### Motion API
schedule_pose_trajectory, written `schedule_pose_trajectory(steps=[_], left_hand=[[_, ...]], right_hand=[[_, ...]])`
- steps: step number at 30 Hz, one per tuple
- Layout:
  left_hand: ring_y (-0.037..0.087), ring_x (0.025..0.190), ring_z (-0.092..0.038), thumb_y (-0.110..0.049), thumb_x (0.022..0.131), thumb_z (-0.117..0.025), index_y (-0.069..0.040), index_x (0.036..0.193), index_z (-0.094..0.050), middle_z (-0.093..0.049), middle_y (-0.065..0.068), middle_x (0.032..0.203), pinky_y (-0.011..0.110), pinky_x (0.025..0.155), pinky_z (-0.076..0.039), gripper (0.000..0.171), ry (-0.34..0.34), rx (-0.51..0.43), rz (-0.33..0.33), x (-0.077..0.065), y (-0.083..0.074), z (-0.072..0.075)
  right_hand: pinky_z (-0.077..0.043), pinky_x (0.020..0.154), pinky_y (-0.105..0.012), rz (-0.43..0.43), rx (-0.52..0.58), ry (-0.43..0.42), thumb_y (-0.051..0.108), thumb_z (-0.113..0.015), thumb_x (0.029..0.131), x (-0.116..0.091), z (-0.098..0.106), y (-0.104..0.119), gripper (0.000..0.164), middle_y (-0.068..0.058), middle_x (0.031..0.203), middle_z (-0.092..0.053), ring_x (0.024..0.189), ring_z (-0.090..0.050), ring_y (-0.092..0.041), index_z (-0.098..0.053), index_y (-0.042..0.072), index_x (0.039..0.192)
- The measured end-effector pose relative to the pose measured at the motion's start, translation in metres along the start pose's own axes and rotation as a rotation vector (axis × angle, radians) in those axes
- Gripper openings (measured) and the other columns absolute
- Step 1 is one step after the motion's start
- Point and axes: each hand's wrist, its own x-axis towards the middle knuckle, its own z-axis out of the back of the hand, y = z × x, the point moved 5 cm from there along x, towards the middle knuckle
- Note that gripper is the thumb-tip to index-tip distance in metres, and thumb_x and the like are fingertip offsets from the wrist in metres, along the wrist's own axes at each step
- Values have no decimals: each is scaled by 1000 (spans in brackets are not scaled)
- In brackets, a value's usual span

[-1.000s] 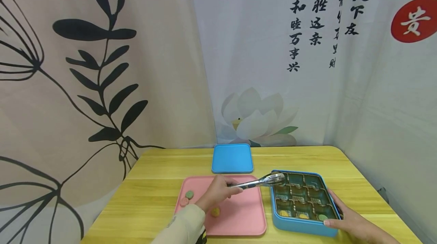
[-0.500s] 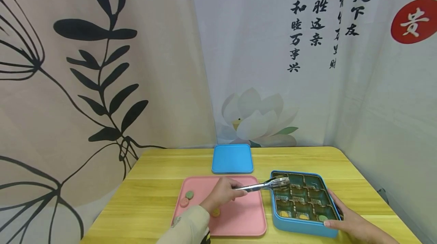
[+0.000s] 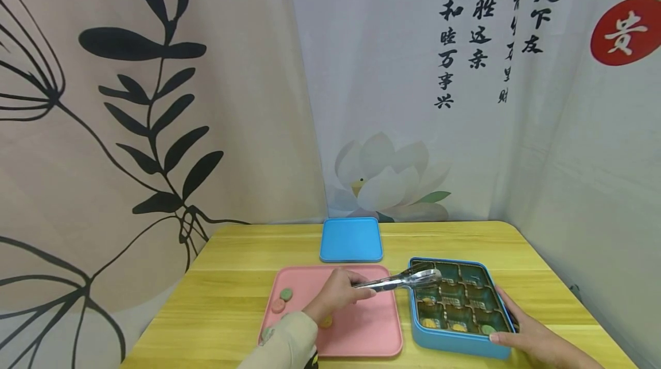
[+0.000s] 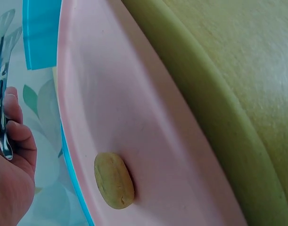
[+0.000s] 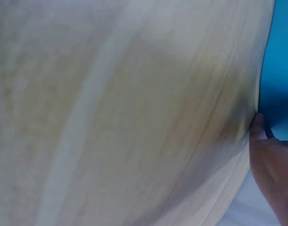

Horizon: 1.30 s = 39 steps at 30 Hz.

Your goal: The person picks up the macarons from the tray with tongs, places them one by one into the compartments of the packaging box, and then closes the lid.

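In the head view my left hand holds metal tongs above the pink tray's right edge. The tongs' tips stand apart over the back-left compartment of a blue box with a dark compartment insert. Yellow and green macarons sit in its front row; something yellowish shows in the middle-left compartment. My right hand grips the box's front right corner, thumb in front and fingers along the side. In the left wrist view, a yellow macaron lies on the pink tray.
On the pink tray's left part lie a green macaron, a pink macaron and another green one by the sleeve. A blue lid-like tray lies behind it. The wooden table meets a patterned cloth backdrop.
The left hand and tongs have shifted slightly right, and the tongs' tips have spread apart. A yellowish thing now shows in the middle-left compartment. The right hand has stayed in place.
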Motion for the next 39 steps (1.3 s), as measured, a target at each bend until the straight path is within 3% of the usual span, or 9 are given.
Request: schedule_pose_trajectory(steps=[9, 17, 24, 34, 39], left_hand=[[8, 62, -53, -28, 78, -85, -15, 92, -80, -69, -8, 76, 25, 55, -46, 20, -3, -10, -11, -1, -1, 2], [7, 67, -52, -31, 84, -81, -26, 98, -79, -72, -9, 84, 26, 58, -43, 16, 24, -61, -22, -3, -2, 11], [12, 72, -56, -30, 82, -83, -17, 105, -78, -70, -4, 86, 28, 60, -48, 27, -49, -79, 30, -6, -1, 28], [18, 97, -60, -40, 80, -83, -16, 106, -77, -70, -3, 106, 34, 75, -52, 36, -130, 84, 34, -13, 8, 62], [17, 90, -61, -38, 82, -82, -16, 105, -77, -70, -2, 104, 34, 72, -52, 33, -155, 81, 25, -24, 14, 84]], right_hand=[[-16, 96, -81, 4, -11, 1, 30, -57, 102, 0, 0, 2, 99, -39, 152, 22, 132, 11, -66, 25, 6, 152], [-15, 96, -81, 0, -1, 4, 29, -57, 102, -1, -1, 2, 99, -39, 151, 22, 132, 11, -67, 26, 6, 151], [-15, 95, -82, -3, 0, 19, 30, -55, 102, -1, -1, 3, 98, -38, 152, 24, 132, 11, -67, 26, 6, 151], [-13, 96, -81, -5, 16, 15, 30, -56, 102, -1, -1, 2, 98, -38, 152, 24, 132, 12, -67, 27, 8, 151], [-10, 96, -82, 0, 25, 20, 29, -56, 102, -1, -1, 2, 99, -38, 151, 25, 132, 13, -66, 27, 8, 151]])
